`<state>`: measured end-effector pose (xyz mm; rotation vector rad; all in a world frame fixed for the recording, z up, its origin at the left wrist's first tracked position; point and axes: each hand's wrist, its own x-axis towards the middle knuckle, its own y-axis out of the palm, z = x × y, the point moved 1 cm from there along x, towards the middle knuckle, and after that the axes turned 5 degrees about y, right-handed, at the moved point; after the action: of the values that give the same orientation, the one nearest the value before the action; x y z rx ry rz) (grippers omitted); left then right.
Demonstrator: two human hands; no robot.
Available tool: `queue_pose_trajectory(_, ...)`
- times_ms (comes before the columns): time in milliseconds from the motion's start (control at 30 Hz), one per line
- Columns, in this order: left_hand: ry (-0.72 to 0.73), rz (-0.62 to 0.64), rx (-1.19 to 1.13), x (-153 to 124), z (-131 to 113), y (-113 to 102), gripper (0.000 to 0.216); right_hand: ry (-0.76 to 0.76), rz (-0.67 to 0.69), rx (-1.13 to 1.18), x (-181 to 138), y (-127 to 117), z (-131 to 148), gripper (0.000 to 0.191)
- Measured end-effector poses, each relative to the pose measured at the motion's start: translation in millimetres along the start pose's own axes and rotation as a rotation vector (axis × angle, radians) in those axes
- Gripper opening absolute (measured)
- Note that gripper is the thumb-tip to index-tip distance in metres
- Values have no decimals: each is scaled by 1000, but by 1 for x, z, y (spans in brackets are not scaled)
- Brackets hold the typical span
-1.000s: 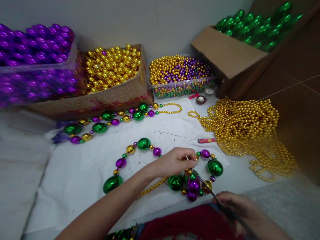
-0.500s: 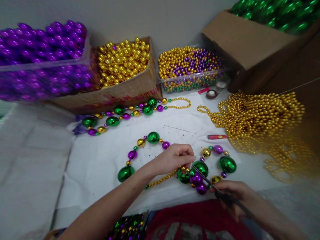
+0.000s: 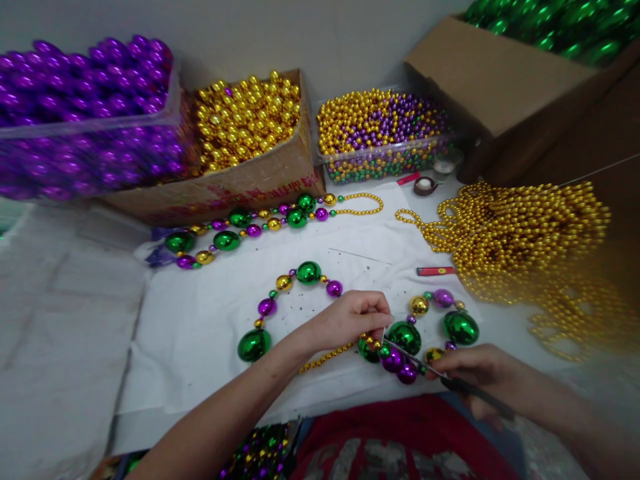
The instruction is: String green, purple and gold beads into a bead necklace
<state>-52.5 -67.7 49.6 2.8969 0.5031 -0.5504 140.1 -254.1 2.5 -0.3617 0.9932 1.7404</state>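
My left hand is closed in a pinch on a thin white string rising from a bead necklace. My right hand holds black-handled scissors, their blade tips close to that string just below my left fingertips. Whether the blades touch it I cannot tell. Around the blades lie the necklace's large green bead, purple beads and small gold beads. More of the beads curve away on both sides, including a green bead left of my left forearm, which hides part of the strand.
A finished-looking bead necklace lies behind on the white cloth. Gold bead strands pile up at right, near a red lighter and a needle. Bins of purple, gold and mixed beads line the wall.
The scissors' tips have dropped slightly lower along the string, and my right hand has shifted a little up and right. The nearby beads have moved slightly right. My left hand keeps its pinch.
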Motion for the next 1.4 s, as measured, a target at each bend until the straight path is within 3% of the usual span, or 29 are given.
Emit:
queue_pose_trajectory(200, 24, -66, 53, -3, -1, 0, 16, 10, -32, -49, -7, 10, 11, 43)
queue_pose_trajectory(667, 9, -122, -10, -3, 2, 5, 17, -85, -192, -99, -5, 16, -5, 36)
queue_pose_trajectory(767, -29, -89, -35, 0, 3, 8, 19, -167, -247, -130, -5, 16, -13, 40)
queue_pose_trajectory(867, -49, -36, -70, 4, 5, 9, 21, -290, -440, -252, -9, 10, -21, 44)
queue_pose_trajectory(1033, 11, -60, -10, 11, 5, 5, 23, -333, -832, -476, -23, -22, -31, 43)
queue_pose_trajectory(1167, 74, -88, 69, 21, -1, -1, 22, -309, -1204, -941, -33, -53, -42, 37)
queue_pose_trajectory(1400, 223, -134, 418, 40, -7, -23, 18, -327, -1326, -1237, -36, -81, -64, 39)
